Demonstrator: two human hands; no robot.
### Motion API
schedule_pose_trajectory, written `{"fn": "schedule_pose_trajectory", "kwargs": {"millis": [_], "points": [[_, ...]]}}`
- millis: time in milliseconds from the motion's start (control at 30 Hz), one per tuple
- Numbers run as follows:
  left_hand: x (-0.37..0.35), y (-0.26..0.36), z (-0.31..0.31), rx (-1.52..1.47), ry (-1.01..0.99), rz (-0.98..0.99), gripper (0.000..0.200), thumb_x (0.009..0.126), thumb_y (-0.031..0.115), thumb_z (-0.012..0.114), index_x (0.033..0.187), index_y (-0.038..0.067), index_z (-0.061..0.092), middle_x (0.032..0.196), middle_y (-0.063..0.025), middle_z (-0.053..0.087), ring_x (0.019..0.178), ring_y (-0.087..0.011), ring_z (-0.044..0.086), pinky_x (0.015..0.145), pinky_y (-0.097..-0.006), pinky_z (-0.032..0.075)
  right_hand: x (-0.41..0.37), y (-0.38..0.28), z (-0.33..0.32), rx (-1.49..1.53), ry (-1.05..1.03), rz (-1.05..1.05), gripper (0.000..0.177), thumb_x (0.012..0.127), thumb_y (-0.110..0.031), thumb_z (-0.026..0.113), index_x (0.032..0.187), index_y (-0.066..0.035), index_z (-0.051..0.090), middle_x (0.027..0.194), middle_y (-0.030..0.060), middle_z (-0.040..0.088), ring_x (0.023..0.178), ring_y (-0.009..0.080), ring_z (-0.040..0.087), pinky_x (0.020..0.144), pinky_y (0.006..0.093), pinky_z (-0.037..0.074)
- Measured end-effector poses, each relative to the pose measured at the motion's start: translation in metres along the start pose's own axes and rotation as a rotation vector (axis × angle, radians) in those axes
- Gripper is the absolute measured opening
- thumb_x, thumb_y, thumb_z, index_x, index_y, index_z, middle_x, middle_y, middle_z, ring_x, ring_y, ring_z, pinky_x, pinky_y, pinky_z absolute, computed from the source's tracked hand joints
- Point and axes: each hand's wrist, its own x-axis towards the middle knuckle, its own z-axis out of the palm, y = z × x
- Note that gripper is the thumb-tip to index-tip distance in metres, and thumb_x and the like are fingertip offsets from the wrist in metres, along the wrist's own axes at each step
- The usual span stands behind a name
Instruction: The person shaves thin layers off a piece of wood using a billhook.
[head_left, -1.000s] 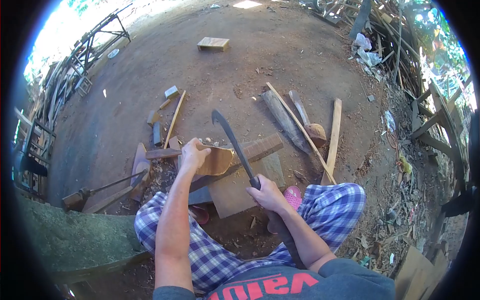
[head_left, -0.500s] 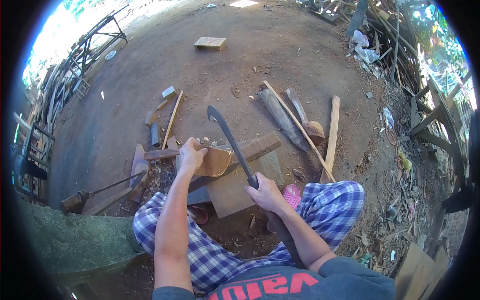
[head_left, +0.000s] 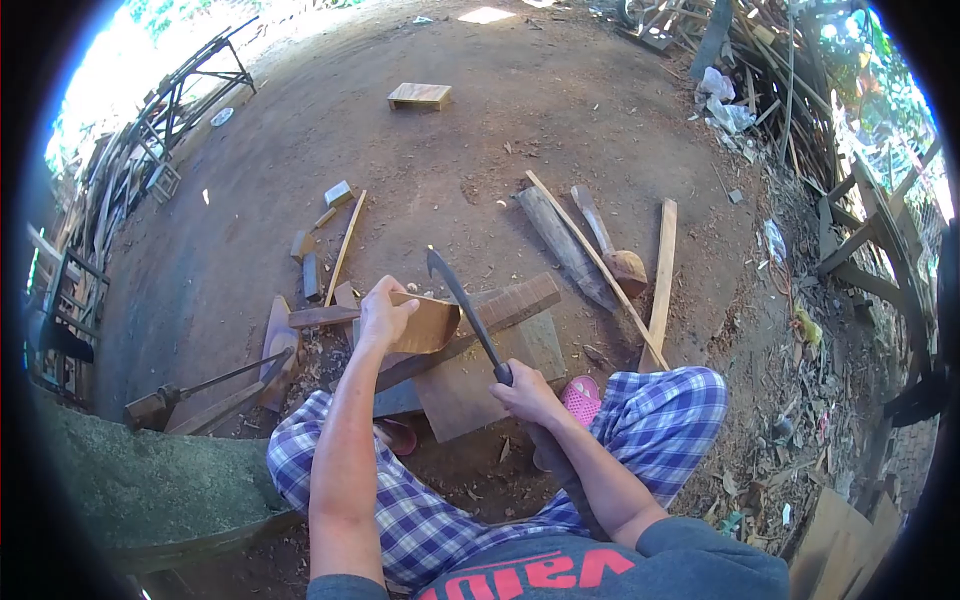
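My left hand (head_left: 385,313) is closed on the left end of a brown wooden block (head_left: 428,326), which is tilted over a long thick beam (head_left: 515,300). My right hand (head_left: 528,391) is wrapped round the handle of a long dark blade with a hooked tip (head_left: 467,308). The blade slants up and left, close to the block's right end. The handle's rear part runs down along my right forearm. Under the beam lies a flat board (head_left: 460,395).
Right of the beam lie a wooden mallet (head_left: 626,270), a weathered plank (head_left: 567,247) and long strips (head_left: 664,270). Small blocks (head_left: 311,275) and a bow-like tool (head_left: 225,385) are at left. A small wooden stool (head_left: 420,96) stands farther off.
The blade has dropped slightly, its hooked tip shifting right and down nearer the block's end. My right hand has moved a little lower. The block is tilted a little differently in my left hand.
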Motion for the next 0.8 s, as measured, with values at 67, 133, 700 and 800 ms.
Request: {"fn": "schedule_pose_trajectory", "kwargs": {"millis": [67, 133, 700, 800], "points": [[0.003, 0.001, 0.0, 0.005, 0.017, 0.035, 0.029, 0.075, 0.018, 0.079, 0.093, 0.005, 0.06, 0.093, -0.0157, 0.068, 0.092, -0.0271, 0.065, 0.082, -0.0383, 0.05, -0.002, -0.005, -0.003, 0.002, 0.015, -0.023, 0.031, 0.081, -0.027, 0.062, 0.096, 0.0, 0.056, 0.076, 0.019, 0.066, 0.072, 0.0321, 0.068, 0.068, 0.0428, 0.052], [0.004, 0.0, 0.002, 0.01, 0.032, 0.069, 0.028, 0.075, 0.017, 0.079, 0.092, 0.005, 0.06, 0.091, -0.015, 0.068, 0.09, -0.0264, 0.065, 0.08, -0.0381, 0.05, -0.001, -0.005, -0.003, 0.005, 0.031, -0.044, 0.03, 0.081, -0.026, 0.063, 0.096, 0.0, 0.056, 0.074, 0.0175, 0.066, 0.069, 0.0296, 0.068, 0.066, 0.0414, 0.052], [-0.004, 0.02, 0.003, 0.067, -0.002, 0.018, 0.03, 0.074, 0.022, 0.08, 0.096, 0.007, 0.066, 0.092, -0.0149, 0.071, 0.091, -0.0291, 0.068, 0.08, -0.0392, 0.051, -0.034, -0.05, -0.012, -0.247, 0.128, -0.094, 0.036, 0.085, -0.03, 0.06, 0.104, -0.001, 0.053, 0.09, 0.0265, 0.066, 0.089, 0.0467, 0.063, 0.08, 0.0524, 0.048], [-0.009, 0.027, 0.009, 0.126, 0.086, 0.086, 0.031, 0.075, 0.024, 0.08, 0.097, 0.007, 0.066, 0.093, -0.0145, 0.071, 0.093, -0.0297, 0.068, 0.08, -0.0401, 0.051, -0.016, -0.031, 0.0, -0.34, 0.116, -0.063, 0.036, 0.084, -0.029, 0.058, 0.107, -0.002, 0.052, 0.094, 0.0291, 0.066, 0.093, 0.0476, 0.063, 0.083, 0.0553, 0.047]]}}
